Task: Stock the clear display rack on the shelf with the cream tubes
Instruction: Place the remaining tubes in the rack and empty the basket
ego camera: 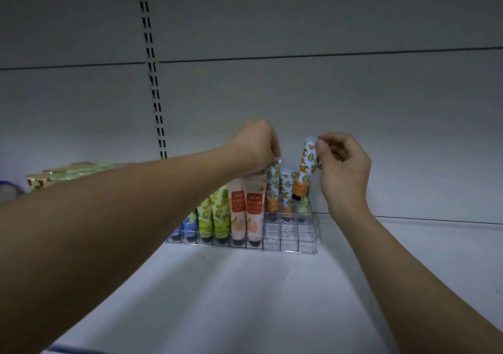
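On the white shelf (272, 285), seen from your head camera, the clear display rack (285, 242) stands against the back wall. Its left columns hold cream tubes standing cap down: blue tubes (189, 227) at the far left, then yellow-green tubes (215, 214), then peach tubes (246, 212). The right columns hold only orange-print tubes (285, 190) in the back row, and the compartments in front of them show bare plastic.

Your right hand (344, 168) pinches the crimped top end of another orange-print tube, the raised tube (306, 168), between thumb and forefinger, with the other fingers (337, 150) curled loosely. That tube hangs cap down and tilted, its black cap just above the back right corner of the rack.

Your left hand (257, 145) reaches over the peach tubes with its fingers bent down onto the top of the leftmost orange-print tube in the back row; you cannot tell from here whether they pinch it or only touch it.

Far left on the shelf lies a pile of pale green packets (65, 174).
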`<action>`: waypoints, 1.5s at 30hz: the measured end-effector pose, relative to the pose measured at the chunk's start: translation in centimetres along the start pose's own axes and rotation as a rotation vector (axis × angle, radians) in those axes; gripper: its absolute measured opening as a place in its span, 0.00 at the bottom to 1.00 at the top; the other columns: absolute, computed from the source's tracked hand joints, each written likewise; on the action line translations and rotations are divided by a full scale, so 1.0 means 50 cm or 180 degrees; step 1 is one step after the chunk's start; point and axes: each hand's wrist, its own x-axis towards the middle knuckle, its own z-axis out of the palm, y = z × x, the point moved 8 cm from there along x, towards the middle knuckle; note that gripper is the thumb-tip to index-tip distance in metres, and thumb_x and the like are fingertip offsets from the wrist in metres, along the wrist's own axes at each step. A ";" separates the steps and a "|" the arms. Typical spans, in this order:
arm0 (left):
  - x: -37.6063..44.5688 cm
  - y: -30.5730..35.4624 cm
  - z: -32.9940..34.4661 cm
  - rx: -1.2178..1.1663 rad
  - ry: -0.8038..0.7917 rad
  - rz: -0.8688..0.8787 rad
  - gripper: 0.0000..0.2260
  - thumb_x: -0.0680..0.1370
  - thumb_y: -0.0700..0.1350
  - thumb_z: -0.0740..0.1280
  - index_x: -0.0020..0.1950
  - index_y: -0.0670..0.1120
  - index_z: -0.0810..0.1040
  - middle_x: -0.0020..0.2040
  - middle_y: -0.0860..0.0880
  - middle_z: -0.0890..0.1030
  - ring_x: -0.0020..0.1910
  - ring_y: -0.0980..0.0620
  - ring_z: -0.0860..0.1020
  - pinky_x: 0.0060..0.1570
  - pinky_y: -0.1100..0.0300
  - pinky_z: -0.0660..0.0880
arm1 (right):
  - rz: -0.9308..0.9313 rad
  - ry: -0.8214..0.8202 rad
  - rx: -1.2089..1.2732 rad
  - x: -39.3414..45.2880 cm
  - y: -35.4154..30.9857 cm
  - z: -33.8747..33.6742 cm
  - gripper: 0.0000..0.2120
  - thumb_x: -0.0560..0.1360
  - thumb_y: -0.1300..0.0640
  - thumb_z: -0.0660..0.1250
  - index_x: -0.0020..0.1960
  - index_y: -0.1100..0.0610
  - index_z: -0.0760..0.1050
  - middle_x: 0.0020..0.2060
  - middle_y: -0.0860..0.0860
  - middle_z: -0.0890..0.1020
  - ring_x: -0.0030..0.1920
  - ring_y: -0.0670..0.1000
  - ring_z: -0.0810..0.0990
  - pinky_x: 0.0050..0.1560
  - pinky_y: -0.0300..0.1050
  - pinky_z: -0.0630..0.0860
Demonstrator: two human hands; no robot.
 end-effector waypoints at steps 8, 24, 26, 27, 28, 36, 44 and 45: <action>0.010 0.009 0.060 0.0551 -0.0386 -0.0147 0.08 0.75 0.39 0.67 0.51 0.42 0.83 0.47 0.45 0.84 0.46 0.46 0.82 0.48 0.50 0.81 | 0.0027 -0.0070 0.0020 0.001 0.014 -0.002 0.10 0.75 0.61 0.69 0.42 0.47 0.78 0.39 0.46 0.81 0.43 0.47 0.80 0.51 0.57 0.80; -0.386 0.006 0.188 0.0100 -0.1180 0.0613 0.21 0.82 0.59 0.53 0.75 0.59 0.63 0.73 0.54 0.64 0.72 0.54 0.60 0.72 0.53 0.56 | -0.0074 -0.0529 -0.0280 -0.027 -0.011 0.032 0.08 0.76 0.61 0.69 0.44 0.48 0.78 0.40 0.45 0.82 0.43 0.45 0.79 0.52 0.50 0.79; -0.389 -0.007 0.203 0.0140 -0.1249 0.0388 0.24 0.80 0.64 0.50 0.76 0.63 0.55 0.77 0.57 0.56 0.75 0.59 0.52 0.75 0.47 0.47 | -0.0086 -0.0578 -0.0355 -0.031 -0.011 0.036 0.06 0.76 0.61 0.68 0.45 0.51 0.79 0.41 0.45 0.82 0.44 0.45 0.80 0.52 0.47 0.79; -0.389 -0.006 0.203 0.0154 -0.1258 0.0344 0.25 0.80 0.65 0.50 0.77 0.64 0.53 0.78 0.58 0.54 0.76 0.60 0.50 0.75 0.44 0.44 | -0.0086 -0.0595 -0.0386 -0.033 -0.011 0.037 0.05 0.76 0.62 0.68 0.46 0.52 0.79 0.41 0.45 0.82 0.44 0.45 0.80 0.52 0.45 0.79; -0.388 -0.008 0.206 0.0167 -0.1269 0.0308 0.26 0.79 0.66 0.49 0.77 0.64 0.53 0.78 0.58 0.53 0.76 0.60 0.48 0.75 0.43 0.43 | -0.0078 -0.0610 -0.0420 -0.036 -0.009 0.039 0.05 0.76 0.62 0.68 0.46 0.53 0.80 0.42 0.46 0.82 0.45 0.45 0.80 0.52 0.43 0.79; -0.391 -0.016 0.208 0.0250 -0.1212 0.0186 0.27 0.78 0.68 0.49 0.76 0.63 0.55 0.77 0.57 0.55 0.76 0.57 0.50 0.73 0.38 0.45 | 0.0212 -0.1266 -0.1158 -0.055 0.044 0.065 0.05 0.76 0.64 0.68 0.45 0.55 0.79 0.41 0.48 0.82 0.43 0.47 0.79 0.54 0.48 0.79; -0.381 -0.023 0.203 -0.0002 -0.0997 0.0113 0.26 0.77 0.67 0.54 0.74 0.61 0.63 0.75 0.57 0.62 0.74 0.54 0.57 0.73 0.39 0.49 | -0.0137 -0.0811 -0.1626 -0.059 0.005 0.044 0.07 0.79 0.54 0.63 0.55 0.54 0.76 0.51 0.50 0.76 0.42 0.41 0.74 0.44 0.34 0.69; -0.380 -0.023 0.200 -0.0050 -0.0969 0.0095 0.26 0.77 0.67 0.55 0.73 0.60 0.65 0.74 0.57 0.63 0.74 0.54 0.58 0.73 0.40 0.50 | -0.0175 -0.0699 -0.1580 -0.059 -0.013 0.039 0.06 0.79 0.54 0.62 0.53 0.54 0.76 0.50 0.50 0.77 0.42 0.41 0.73 0.45 0.37 0.70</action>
